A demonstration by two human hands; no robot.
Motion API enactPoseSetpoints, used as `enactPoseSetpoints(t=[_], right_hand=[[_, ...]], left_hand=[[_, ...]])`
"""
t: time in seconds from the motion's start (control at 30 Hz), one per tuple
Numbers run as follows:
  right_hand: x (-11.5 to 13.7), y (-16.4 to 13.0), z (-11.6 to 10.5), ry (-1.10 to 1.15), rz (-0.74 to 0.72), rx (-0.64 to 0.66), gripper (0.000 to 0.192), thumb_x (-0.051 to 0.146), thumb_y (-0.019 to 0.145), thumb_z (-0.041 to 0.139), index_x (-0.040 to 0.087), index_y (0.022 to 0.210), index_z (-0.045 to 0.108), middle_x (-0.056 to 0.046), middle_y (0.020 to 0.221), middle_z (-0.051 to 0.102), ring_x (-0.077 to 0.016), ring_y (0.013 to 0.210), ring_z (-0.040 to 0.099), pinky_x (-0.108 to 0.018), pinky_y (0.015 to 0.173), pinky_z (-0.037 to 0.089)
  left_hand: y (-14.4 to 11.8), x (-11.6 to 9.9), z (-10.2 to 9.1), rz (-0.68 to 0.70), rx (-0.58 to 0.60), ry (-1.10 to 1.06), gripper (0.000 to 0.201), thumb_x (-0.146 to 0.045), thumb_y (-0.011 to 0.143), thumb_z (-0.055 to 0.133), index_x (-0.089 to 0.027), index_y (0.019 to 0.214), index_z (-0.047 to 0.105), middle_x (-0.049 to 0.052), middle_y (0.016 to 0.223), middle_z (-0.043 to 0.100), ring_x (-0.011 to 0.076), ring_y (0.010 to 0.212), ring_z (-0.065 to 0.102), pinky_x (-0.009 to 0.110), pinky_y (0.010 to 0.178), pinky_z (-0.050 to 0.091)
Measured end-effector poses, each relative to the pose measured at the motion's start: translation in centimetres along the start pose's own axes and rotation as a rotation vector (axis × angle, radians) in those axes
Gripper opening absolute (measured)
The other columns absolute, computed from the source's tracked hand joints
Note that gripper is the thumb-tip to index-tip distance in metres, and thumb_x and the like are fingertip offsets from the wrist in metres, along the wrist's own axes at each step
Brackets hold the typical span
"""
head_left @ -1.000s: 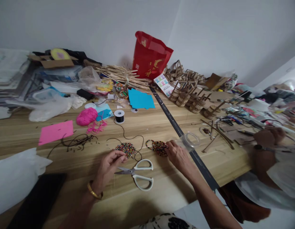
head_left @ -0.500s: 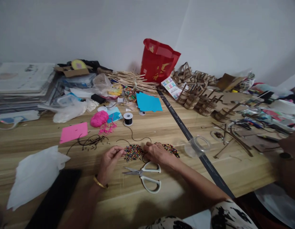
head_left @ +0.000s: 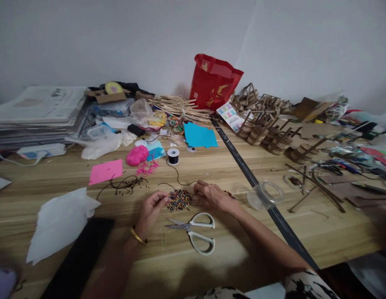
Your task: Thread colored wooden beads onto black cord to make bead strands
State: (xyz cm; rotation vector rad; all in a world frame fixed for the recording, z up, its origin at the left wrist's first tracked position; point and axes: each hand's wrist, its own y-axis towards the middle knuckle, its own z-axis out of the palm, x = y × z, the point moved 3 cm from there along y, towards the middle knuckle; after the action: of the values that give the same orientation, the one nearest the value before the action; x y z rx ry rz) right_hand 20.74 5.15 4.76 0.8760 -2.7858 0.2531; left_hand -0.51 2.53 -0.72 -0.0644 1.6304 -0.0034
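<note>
A small heap of multicoloured beads (head_left: pixel 179 200) lies on the wooden table (head_left: pixel 211 166). My left hand (head_left: pixel 151 206) rests at the heap's left edge with its fingertips pinched together on the beads. My right hand (head_left: pixel 213 196) lies palm down at the heap's right side, over a second cluster of beads (head_left: pixel 229 193) and touching a thin black cord (head_left: pixel 180 182). That cord runs back to a small spool (head_left: pixel 173 156). White-handled scissors (head_left: pixel 195 231) lie just in front of both hands.
A clear plastic cup (head_left: pixel 264 194) lies on its side to the right, by a dark strip (head_left: pixel 258 191). Pink paper (head_left: pixel 106 171), pink yarn (head_left: pixel 137 155), blue paper (head_left: pixel 200 136), a red bag (head_left: pixel 214 81), wooden baskets (head_left: pixel 258 133), white tissue (head_left: pixel 60 222) and a black slab (head_left: pixel 80 257) surround them.
My right hand has moved left from the right-hand bead cluster to the edge of the central heap. The view has swung left, and a co-worker at the right is out of view.
</note>
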Motion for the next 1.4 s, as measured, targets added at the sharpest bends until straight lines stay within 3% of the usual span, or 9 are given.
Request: enactPoseSetpoints(t=[0.1, 0.2, 0.27, 0.37, 0.5, 0.6, 1.03, 1.2, 1.4], right_hand=[[0.0, 0.2, -0.8, 0.134, -0.073, -0.116, 0.010, 0.013, 0.085, 0.049, 0.015, 0.089, 0.058, -0.004, 0.083, 0.061, -0.0110, 0.068, 0.055, -0.020, 0.059, 0.032], [0.9, 0.5, -1.2, 0.244, -0.132, -0.112, 0.009, 0.014, 0.085, 0.049, 0.015, 0.089, 0.057, 0.000, 0.068, 0.059, -0.0085, 0.055, 0.049, -0.019, 0.055, 0.029], [2.0, 0.6, -1.4, 0.272, -0.203, -0.107, 0.008, 0.013, 0.084, 0.049, 0.015, 0.088, 0.057, 0.000, 0.067, 0.059, -0.0079, 0.054, 0.047, -0.019, 0.054, 0.029], [3.5, 0.9, -1.5, 0.257, -0.276, -0.117, 0.008, 0.013, 0.083, 0.051, 0.016, 0.089, 0.056, 0.000, 0.066, 0.058, -0.0079, 0.054, 0.046, -0.019, 0.054, 0.028], [4.0, 1.3, -1.6, 0.278, -0.297, -0.128, 0.008, 0.014, 0.084, 0.050, 0.016, 0.088, 0.056, -0.001, 0.070, 0.059, -0.0089, 0.058, 0.048, -0.019, 0.056, 0.030], [3.3, 1.3, -1.8, 0.331, -0.268, -0.110, 0.009, 0.014, 0.085, 0.050, 0.015, 0.089, 0.058, -0.002, 0.073, 0.061, -0.0089, 0.059, 0.050, -0.018, 0.057, 0.033], [-1.7, 0.9, -2.4, 0.352, -0.120, -0.195, 0.016, 0.016, 0.082, 0.051, 0.015, 0.094, 0.061, -0.003, 0.079, 0.063, -0.0111, 0.065, 0.054, -0.020, 0.060, 0.039], [-4.1, 1.4, -2.8, 0.443, -0.084, -0.317, 0.020, 0.027, 0.087, 0.047, 0.014, 0.092, 0.061, -0.004, 0.081, 0.063, -0.0119, 0.068, 0.055, -0.020, 0.058, 0.041], [-5.4, 2.3, -3.6, 0.441, -0.071, -0.419, 0.016, 0.026, 0.085, 0.049, 0.014, 0.087, 0.059, -0.003, 0.077, 0.061, -0.0109, 0.065, 0.054, -0.019, 0.055, 0.042]], left_hand=[[-0.1, -0.5, 0.1, 0.076, 0.034, 0.031, 0.024, -0.034, 0.069, 0.064, -0.013, 0.081, 0.064, 0.009, 0.087, 0.070, 0.0198, 0.081, 0.065, 0.030, 0.071, 0.053], [-0.5, -1.3, 0.6, 0.132, 0.103, 0.026, 0.031, -0.033, 0.074, 0.061, -0.014, 0.098, 0.063, 0.013, 0.118, 0.061, 0.0214, 0.093, 0.063, 0.032, 0.077, 0.053], [-0.8, -1.6, 0.9, 0.137, 0.149, 0.031, 0.037, -0.033, 0.077, 0.057, -0.015, 0.109, 0.059, 0.014, 0.126, 0.055, 0.0205, 0.090, 0.065, 0.032, 0.075, 0.054], [-1.1, -1.5, 1.3, 0.150, 0.189, 0.076, 0.037, -0.031, 0.079, 0.056, -0.015, 0.112, 0.058, 0.012, 0.110, 0.065, 0.0200, 0.088, 0.065, 0.031, 0.076, 0.053], [-0.9, -1.0, 1.0, 0.223, 0.126, 0.232, 0.017, -0.027, 0.077, 0.059, -0.015, 0.084, 0.068, 0.007, 0.083, 0.071, 0.0177, 0.077, 0.065, 0.028, 0.070, 0.052], [-0.8, -1.2, 0.5, 0.314, 0.072, 0.295, 0.014, -0.026, 0.076, 0.060, -0.015, 0.074, 0.068, 0.005, 0.074, 0.069, 0.0158, 0.068, 0.062, 0.025, 0.062, 0.050], [-1.1, -3.9, -1.1, 0.528, -0.066, 0.438, 0.012, -0.023, 0.078, 0.058, -0.016, 0.071, 0.064, 0.003, 0.069, 0.061, 0.0143, 0.067, 0.057, 0.024, 0.061, 0.046], [-1.0, -4.4, -1.9, 0.563, -0.147, 0.510, 0.011, -0.024, 0.078, 0.058, -0.017, 0.071, 0.064, 0.003, 0.070, 0.062, 0.0158, 0.070, 0.058, 0.027, 0.067, 0.046], [-0.8, -4.3, -2.5, 0.585, -0.185, 0.601, 0.012, -0.024, 0.078, 0.056, -0.018, 0.071, 0.063, 0.003, 0.070, 0.062, 0.0171, 0.071, 0.058, 0.029, 0.069, 0.046]])
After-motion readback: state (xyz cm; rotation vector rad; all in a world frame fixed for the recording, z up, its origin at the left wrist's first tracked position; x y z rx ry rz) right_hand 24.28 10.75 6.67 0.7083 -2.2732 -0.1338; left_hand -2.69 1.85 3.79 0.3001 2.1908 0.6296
